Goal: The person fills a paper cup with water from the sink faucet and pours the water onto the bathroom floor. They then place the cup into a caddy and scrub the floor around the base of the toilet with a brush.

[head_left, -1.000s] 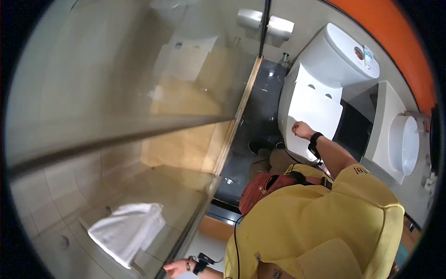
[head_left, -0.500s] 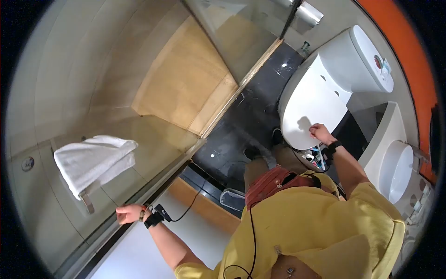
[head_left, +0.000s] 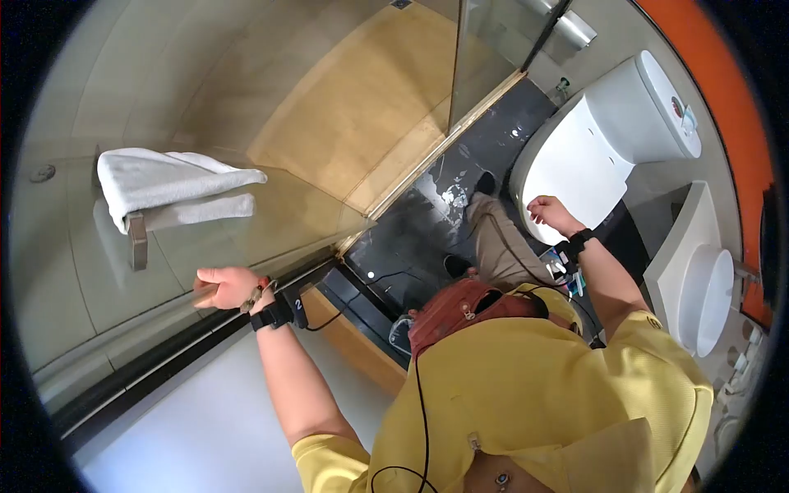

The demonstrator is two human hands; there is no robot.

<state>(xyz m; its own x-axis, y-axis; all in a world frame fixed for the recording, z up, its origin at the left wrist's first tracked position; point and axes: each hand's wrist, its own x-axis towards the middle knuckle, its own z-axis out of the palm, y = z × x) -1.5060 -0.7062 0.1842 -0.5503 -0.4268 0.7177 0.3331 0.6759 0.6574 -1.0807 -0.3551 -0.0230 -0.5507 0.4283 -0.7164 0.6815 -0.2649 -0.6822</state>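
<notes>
My left hand [head_left: 228,287] is stretched out at the left, beside the glass panel [head_left: 283,197], with thumb and fingers apart and nothing in it. I cannot tell whether it touches the glass. A folded white towel [head_left: 156,185] hangs above it on a metal towel bar [head_left: 138,241]. On the other side, my right hand [head_left: 555,215] hovers over the closed lid of a white toilet [head_left: 575,156]. Its fingers are loosely bent, a little apart, and hold nothing visible. Both wrists wear black straps.
A white basin [head_left: 707,300] stands on a counter [head_left: 670,234] at the right. Below my right wrist, several small items [head_left: 567,267] are partly hidden. The shower floor [head_left: 362,107] lies behind a raised sill [head_left: 448,152]. Dark tiles [head_left: 419,214] look wet. A cable hangs from my left wrist.
I have stepped and the view has shifted. My left hand's fingers have spread from a more closed pose. My right hand remains over the toilet lid. The glass door now stands at another angle.
</notes>
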